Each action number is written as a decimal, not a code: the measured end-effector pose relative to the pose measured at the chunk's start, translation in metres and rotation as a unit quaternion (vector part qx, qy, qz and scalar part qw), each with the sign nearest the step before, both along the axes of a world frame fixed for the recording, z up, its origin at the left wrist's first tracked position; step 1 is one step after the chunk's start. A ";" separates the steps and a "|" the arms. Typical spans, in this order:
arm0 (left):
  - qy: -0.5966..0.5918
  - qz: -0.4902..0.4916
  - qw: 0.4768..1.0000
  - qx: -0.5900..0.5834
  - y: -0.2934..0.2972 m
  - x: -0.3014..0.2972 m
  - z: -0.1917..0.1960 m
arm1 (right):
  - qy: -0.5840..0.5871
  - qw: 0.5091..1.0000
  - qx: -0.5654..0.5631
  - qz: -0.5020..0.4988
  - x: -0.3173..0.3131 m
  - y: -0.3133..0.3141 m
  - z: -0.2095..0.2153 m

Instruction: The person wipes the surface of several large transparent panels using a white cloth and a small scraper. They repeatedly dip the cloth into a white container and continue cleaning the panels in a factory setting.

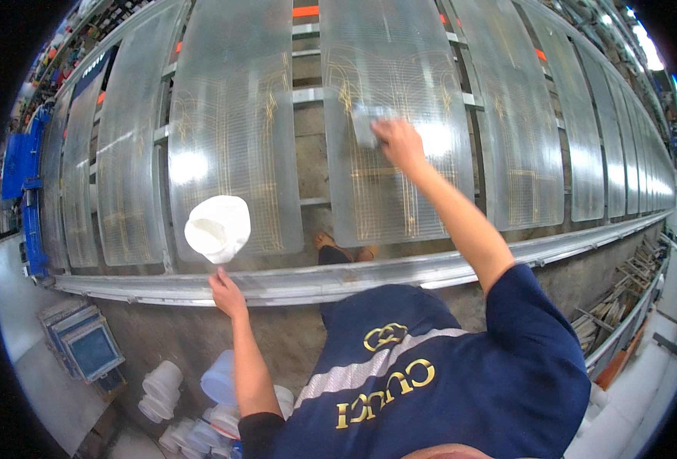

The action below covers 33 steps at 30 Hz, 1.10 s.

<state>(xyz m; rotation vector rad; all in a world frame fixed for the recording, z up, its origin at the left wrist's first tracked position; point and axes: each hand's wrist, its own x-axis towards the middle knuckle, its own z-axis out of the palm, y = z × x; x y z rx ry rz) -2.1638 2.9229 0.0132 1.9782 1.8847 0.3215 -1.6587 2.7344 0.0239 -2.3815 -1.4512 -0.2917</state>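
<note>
My right hand reaches out over a long translucent panel with fine gold lines on it. Pinched in its fingers is a flat, pale grey scraper-like piece, held against or just above the panel's surface; I cannot tell which. Nearer to me on the left, my left hand is closed at the lower edge of a white plastic tub. The tub's opening shows some pale contents or inner wall. It hangs over the near end of the neighbouring panel, which bears similar gold lines.
More panels lie side by side to the left and right on a metal frame. Its front rail runs before me. Below left are stacked framed screens and several white buckets. Thin bars lie at the right.
</note>
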 end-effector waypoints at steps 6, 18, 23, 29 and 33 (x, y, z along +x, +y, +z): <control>-0.006 0.000 1.000 0.010 -0.008 -0.014 -0.001 | 0.125 0.987 -0.101 0.011 -0.088 -0.080 0.034; -0.002 -0.016 1.000 0.018 0.000 0.003 -0.001 | 0.144 0.988 -0.047 -0.027 0.027 0.013 0.015; 0.034 -0.039 0.999 0.015 -0.002 -0.015 0.001 | 0.102 0.993 -0.042 0.051 -0.157 -0.113 0.009; 0.050 -0.049 0.998 -0.007 -0.002 -0.007 0.000 | 0.307 0.948 -0.080 0.031 -0.181 -0.147 0.073; 0.050 -0.016 0.999 -0.003 -0.006 -0.014 0.005 | 0.210 0.976 -0.064 -0.003 -0.053 -0.040 0.072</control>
